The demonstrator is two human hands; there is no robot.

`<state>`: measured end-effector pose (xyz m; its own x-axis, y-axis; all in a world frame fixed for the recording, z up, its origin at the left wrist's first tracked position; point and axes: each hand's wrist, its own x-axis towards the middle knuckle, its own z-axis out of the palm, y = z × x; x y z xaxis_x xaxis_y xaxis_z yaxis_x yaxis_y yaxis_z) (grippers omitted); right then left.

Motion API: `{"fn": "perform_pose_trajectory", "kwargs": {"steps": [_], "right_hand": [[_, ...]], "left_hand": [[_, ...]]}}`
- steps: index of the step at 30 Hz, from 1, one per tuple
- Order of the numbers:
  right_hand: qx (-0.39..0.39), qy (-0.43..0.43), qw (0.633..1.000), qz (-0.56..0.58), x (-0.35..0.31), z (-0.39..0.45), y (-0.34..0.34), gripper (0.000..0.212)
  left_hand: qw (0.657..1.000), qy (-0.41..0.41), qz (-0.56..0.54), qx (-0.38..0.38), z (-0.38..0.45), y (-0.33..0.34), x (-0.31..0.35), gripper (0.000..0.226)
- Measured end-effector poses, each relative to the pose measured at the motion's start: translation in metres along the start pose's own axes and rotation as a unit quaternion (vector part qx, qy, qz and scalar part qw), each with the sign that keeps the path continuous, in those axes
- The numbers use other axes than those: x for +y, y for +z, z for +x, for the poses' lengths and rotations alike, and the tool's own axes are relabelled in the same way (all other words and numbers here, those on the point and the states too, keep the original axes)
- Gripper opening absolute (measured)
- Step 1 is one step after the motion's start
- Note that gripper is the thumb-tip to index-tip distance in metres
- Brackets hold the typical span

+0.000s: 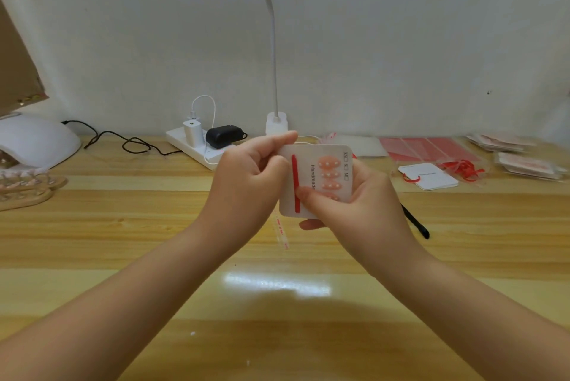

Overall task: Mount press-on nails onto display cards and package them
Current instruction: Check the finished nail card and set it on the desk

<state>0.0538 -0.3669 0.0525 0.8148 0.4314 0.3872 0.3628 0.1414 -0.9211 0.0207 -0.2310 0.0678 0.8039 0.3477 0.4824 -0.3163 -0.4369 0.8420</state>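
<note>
Both hands are holding the white card (314, 178) (pink nails (329, 178) on it), left fingers (271, 149) pinching its edge, right fingers (311, 195) gripping its front.

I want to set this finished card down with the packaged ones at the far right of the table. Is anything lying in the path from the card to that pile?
Yes. Between the display card held in both hands and the packaged pile lie a loose white card, red ribbons and clear sleeves.
</note>
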Motion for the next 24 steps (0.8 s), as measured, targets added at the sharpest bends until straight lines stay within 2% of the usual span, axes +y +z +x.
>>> {"fn": "perform_pose_trajectory", "kwargs": {"steps": [7,14,16,20,24], "right_hand": [[-0.004,-0.001,1.0,-0.004,0.0,0.001,0.001,0.026],[-0.009,0.02,1.0,0.009,-0.001,0.002,0.0,0.027],[-0.009,0.046,0.998,0.048,-0.004,0.004,-0.002,0.024],[-0.003,0.058,0.995,0.082,-0.013,0.009,-0.009,0.023],[-0.013,0.056,0.996,0.062,-0.02,0.01,-0.012,0.024]], "left_hand": [[0.999,0.002,-0.034,-0.003,-0.002,0.001,-0.001,0.032],[1.0,0.023,-0.005,0.007,0.001,0.0,-0.005,0.043],[0.998,0.057,0.016,0.016,0.001,-0.001,-0.005,0.039],[0.975,0.186,0.118,0.029,0.001,-0.006,-0.003,0.017],[0.961,0.234,0.146,0.017,0.005,-0.011,-0.003,0.013]]}}
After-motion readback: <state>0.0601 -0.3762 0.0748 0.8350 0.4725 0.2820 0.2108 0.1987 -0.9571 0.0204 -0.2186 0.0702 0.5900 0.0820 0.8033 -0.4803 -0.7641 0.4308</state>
